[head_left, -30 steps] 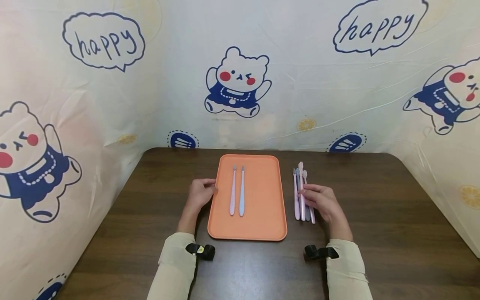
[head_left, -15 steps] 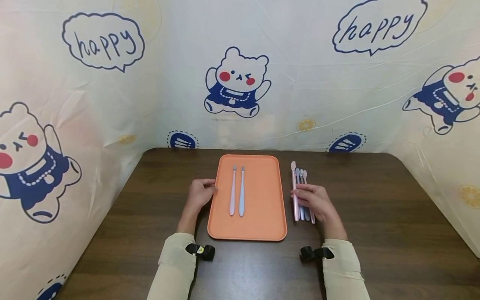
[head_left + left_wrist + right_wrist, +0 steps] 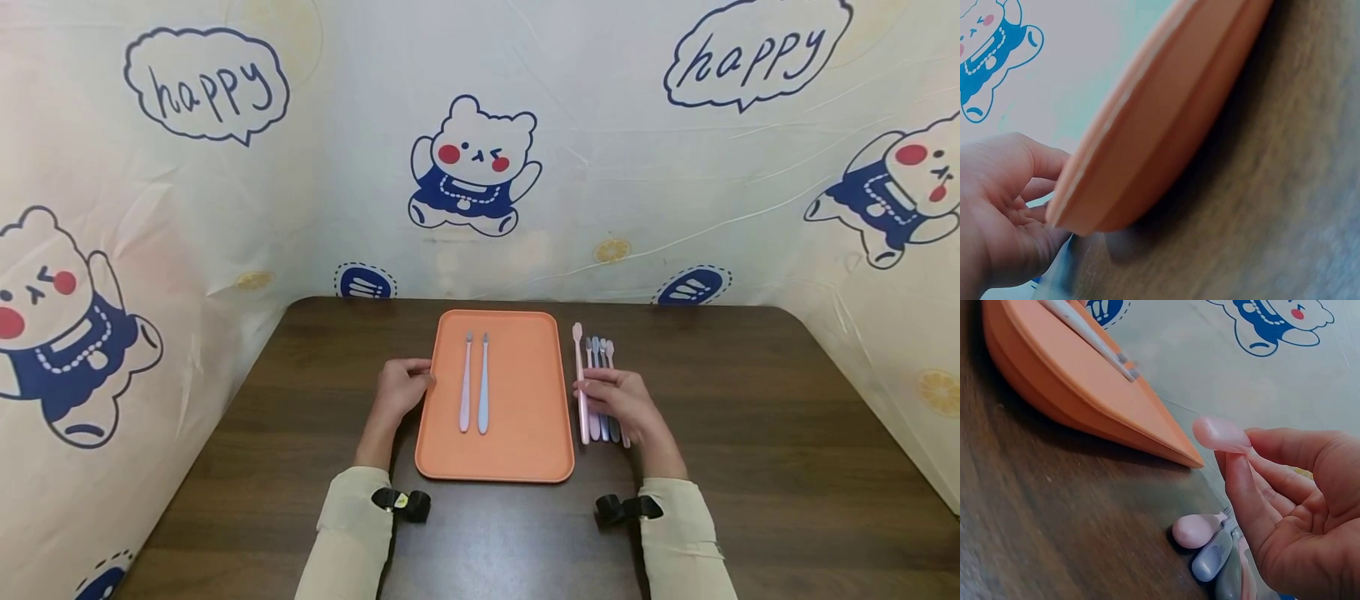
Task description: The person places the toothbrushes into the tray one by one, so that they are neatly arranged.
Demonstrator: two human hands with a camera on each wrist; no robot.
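In the head view a pink toothbrush [image 3: 578,343] is pinched between the thumb and fingers of my right hand [image 3: 628,403], just right of the orange tray [image 3: 521,400]. Its rounded handle end [image 3: 1217,434] shows raised above the table in the right wrist view. My left hand [image 3: 402,390] holds the tray's left rim. A pink toothbrush [image 3: 465,400] and a blue toothbrush [image 3: 483,402] lie side by side on the tray, heads pointing away. Beneath and beside my right hand is a row of several toothbrushes [image 3: 595,427], partly hidden by it.
The brown wooden table [image 3: 525,542] runs all around the tray. A patterned curtain [image 3: 480,250] hangs behind its far edge and along both sides. Black cameras are strapped to both sleeves [image 3: 345,525].
My right hand has moved left, carrying the pink toothbrush from over the row to the gap beside the tray. The left hand and tray stay where they were.
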